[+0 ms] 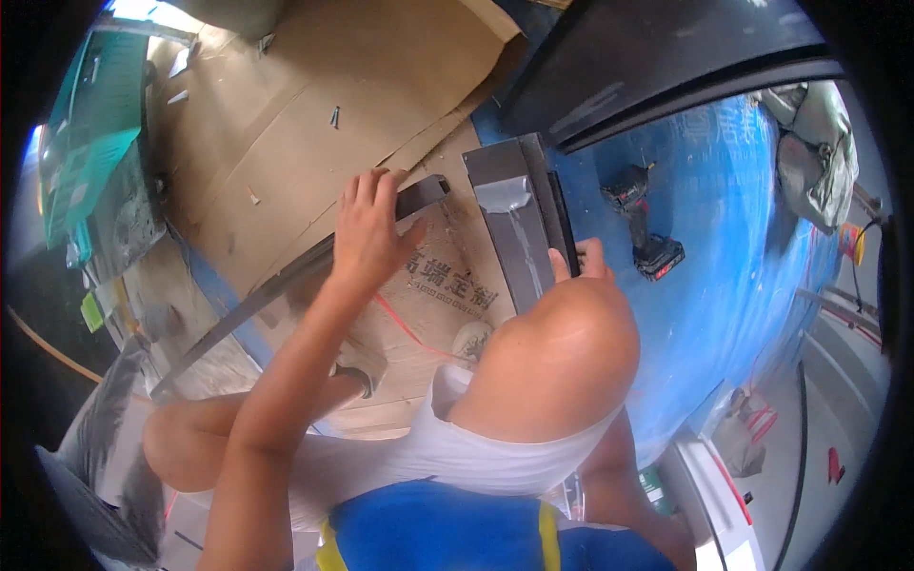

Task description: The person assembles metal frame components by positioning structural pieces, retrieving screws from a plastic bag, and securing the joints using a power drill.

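Note:
My left hand point(367, 233) grips a long dark metal strip point(248, 305) near its upper end; the strip runs diagonally down to the left over cardboard. My right hand point(581, 259) is mostly hidden behind my raised knee point(562, 352). Only its thumb and fingertips show, closed on the lower end of a wider dark metal profile point(514, 205) that has a patch of clear film on its face. The two metal pieces lie close together, angled apart like a V. My shoes point(362, 373) rest on printed cardboard between them.
A cordless drill point(643, 228) lies on the blue floor covering point(733, 238) to the right. Brown cardboard sheets point(286, 124) with a loose screw point(335, 116) cover the floor ahead. A dark panel point(657, 57) lies at the top, a grey bag point(809, 143) at the far right, and green boxes point(90, 143) at the left.

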A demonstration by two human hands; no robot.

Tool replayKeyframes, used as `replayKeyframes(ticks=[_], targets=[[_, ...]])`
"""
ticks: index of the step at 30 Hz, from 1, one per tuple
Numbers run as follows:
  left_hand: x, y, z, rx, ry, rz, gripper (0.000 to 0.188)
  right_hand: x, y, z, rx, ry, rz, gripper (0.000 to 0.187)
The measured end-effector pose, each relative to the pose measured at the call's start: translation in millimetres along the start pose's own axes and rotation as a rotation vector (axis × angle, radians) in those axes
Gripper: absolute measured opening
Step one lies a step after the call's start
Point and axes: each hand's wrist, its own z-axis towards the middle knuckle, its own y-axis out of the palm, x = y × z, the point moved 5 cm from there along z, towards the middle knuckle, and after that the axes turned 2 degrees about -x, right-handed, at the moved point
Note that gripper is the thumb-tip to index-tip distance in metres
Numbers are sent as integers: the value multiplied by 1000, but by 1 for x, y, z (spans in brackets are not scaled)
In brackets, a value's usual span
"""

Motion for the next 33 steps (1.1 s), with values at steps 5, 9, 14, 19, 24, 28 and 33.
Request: replayKeyframes(ticks=[5, 9, 14, 19, 24, 28, 33], targets=[[-23, 27, 9, -310, -11, 105, 44, -3, 13, 2, -75, -97, 28, 27], [-25, 31, 10, -361, -108, 44, 40, -17, 17, -4, -107, -171, -94, 26], [-28, 27, 11, -346, -150, 44, 39, -40, 2, -13, -109, -261, -160, 22], [-28, 25, 11, -356, -156, 30, 45, 7, 10, -50, -418, -77, 169, 23], [-31, 30, 10, -342, -107, 23, 43, -14, 18, -72, -568, -120, 243, 26], [-15, 35, 12, -314, -65, 40, 43, -30, 21, -75, -622, -187, 143, 30], [-9, 37, 14, -299, -11, -6, 46, -50, 17, -51, -633, -256, -128, 35]])
